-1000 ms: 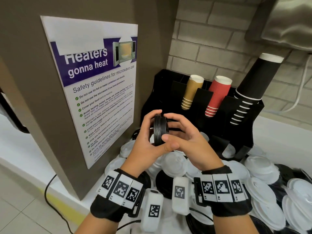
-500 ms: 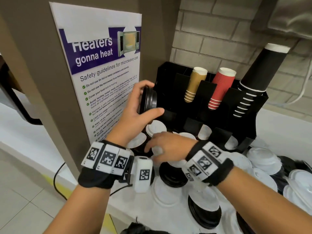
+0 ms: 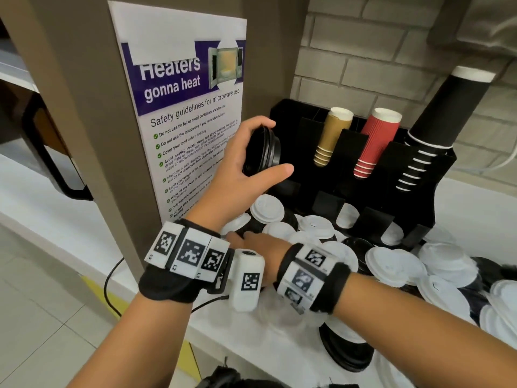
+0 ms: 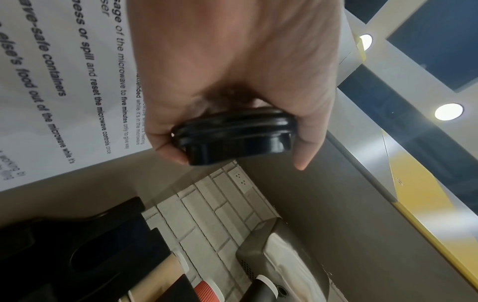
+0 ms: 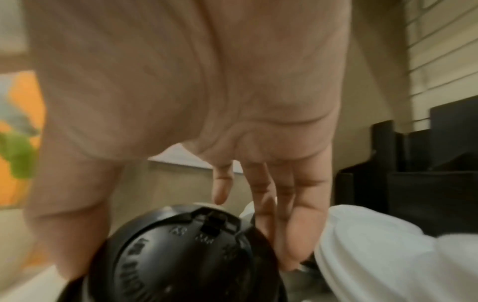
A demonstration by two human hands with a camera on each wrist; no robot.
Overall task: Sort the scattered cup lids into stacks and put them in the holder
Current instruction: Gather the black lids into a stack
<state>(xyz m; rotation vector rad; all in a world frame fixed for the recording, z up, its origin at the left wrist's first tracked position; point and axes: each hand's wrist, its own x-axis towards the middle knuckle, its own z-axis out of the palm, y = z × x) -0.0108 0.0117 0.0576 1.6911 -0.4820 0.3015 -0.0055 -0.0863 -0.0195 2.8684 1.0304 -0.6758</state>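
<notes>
beside the holder (image 3: pixel 282 113) edge, left hand (image 3: pixel 237 175) grips stacked black lids (image 3: pixel 263 152); right hand (image 3: pixel 251 242) spread over a black lid (image 5: pixel 181 251)

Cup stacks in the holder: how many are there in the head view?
3. The tan stack stands leftmost, the red stack beside it in the middle, and the tall black stack at the right end of the black holder. None looks hidden.

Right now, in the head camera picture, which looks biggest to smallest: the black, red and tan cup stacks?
1. Black cup stack, clearly largest, though it sits nearer the camera.
2. Red cup stack.
3. Tan cup stack, slightly smaller than red; close call.
</notes>
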